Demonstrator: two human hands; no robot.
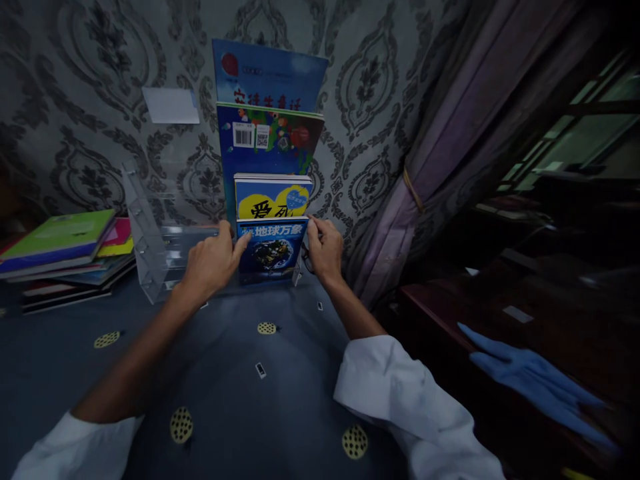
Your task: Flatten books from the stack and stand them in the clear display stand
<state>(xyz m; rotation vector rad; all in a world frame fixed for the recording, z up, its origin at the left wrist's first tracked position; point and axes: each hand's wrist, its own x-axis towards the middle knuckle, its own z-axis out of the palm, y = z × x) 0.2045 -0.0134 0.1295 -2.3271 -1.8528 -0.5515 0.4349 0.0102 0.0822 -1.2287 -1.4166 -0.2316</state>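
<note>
A small dark-blue book (271, 252) with a globe on its cover stands upright in the right part of a clear acrylic rack (150, 243). My left hand (213, 259) pinches its left edge, thumb on the cover. At its upper right edge, my right hand (326, 248) is closed with thumb and forefinger together. Directly behind stands a blue-and-yellow book (250, 198), with other book edges at its top. Taller behind these are a dark-blue book with a barcode (270, 150) and a light-blue book with red lettering (280, 77).
A stack of books (65, 250) lies left of the rack. The dark-blue tablecloth (225, 373) carries yellow printed shapes. Patterned wallpaper (370, 80) rises behind. A tied curtain (400, 200) hangs at right, and a blue glove (535, 380) lies on a dark surface.
</note>
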